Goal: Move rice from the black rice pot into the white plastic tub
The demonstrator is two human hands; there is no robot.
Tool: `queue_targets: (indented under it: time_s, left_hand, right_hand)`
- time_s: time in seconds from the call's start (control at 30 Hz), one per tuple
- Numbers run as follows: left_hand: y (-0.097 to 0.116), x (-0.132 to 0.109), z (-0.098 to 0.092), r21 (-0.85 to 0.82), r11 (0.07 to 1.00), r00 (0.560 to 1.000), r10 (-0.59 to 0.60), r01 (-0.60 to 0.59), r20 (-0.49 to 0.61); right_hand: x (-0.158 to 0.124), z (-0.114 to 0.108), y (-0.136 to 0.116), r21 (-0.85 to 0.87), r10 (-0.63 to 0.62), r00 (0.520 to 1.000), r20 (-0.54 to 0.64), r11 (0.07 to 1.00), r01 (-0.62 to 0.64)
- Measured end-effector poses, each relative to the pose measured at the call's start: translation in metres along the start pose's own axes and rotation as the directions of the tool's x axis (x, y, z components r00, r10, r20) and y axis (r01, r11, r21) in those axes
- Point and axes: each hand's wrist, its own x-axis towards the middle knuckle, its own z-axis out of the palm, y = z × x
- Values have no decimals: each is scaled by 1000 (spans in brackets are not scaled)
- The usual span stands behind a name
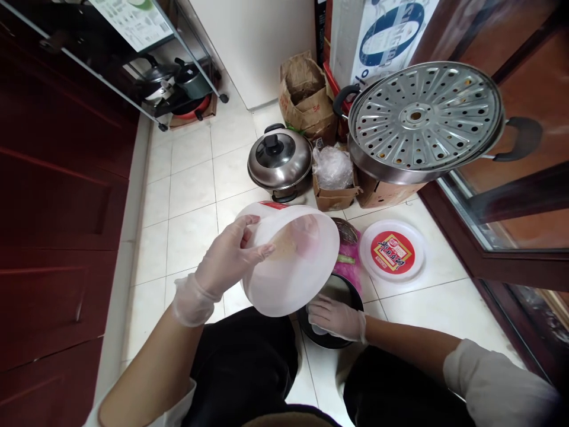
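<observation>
In a clear glove, my left hand point(235, 252) grips the rim of a translucent white plastic tub point(284, 284), thumb and fingers closed on its wall. The tub is tilted, with its mouth towards the lower right and a red label point(272, 205) on its far side. My right hand point(335, 319), also gloved, reaches down into a black round basin point(331, 344) on the floor. Its fingers are bent together over something pale that I cannot make out. Right of the basin lies the tub's white lid point(392, 251), with a red round label.
A pink plastic bag point(351, 267) with something green and brown lies behind the basin. Beyond are a lidded steel pan point(280, 157), a small carton point(335, 196), a brown paper bag point(306, 89) and a large steamer point(422, 118). Dark red cabinets point(57, 237) line the left.
</observation>
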Motion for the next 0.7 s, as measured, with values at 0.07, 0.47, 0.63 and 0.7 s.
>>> queue_targets:
  time_s: [0.07, 0.47, 0.63, 0.7]
  left_hand:
    - [1, 0, 0, 1, 1000, 1000, 4, -4, -1]
    - [-2, 2, 2, -76, 996, 998, -54, 56, 31]
    - [-1, 3, 6, -119, 991, 997, -63, 67, 40]
    - [2, 1, 7, -153, 986, 997, -63, 68, 33]
  right_hand:
    - [-6, -1, -3, 2, 33, 997, 64, 999, -34]
    - [-9, -83, 7, 574, 530, 848, 23, 687, -445]
    - [20, -110, 25, 863, 838, 542, -56, 314, -396]
    - [38, -116, 29, 874, 883, 469, -19, 243, -421]
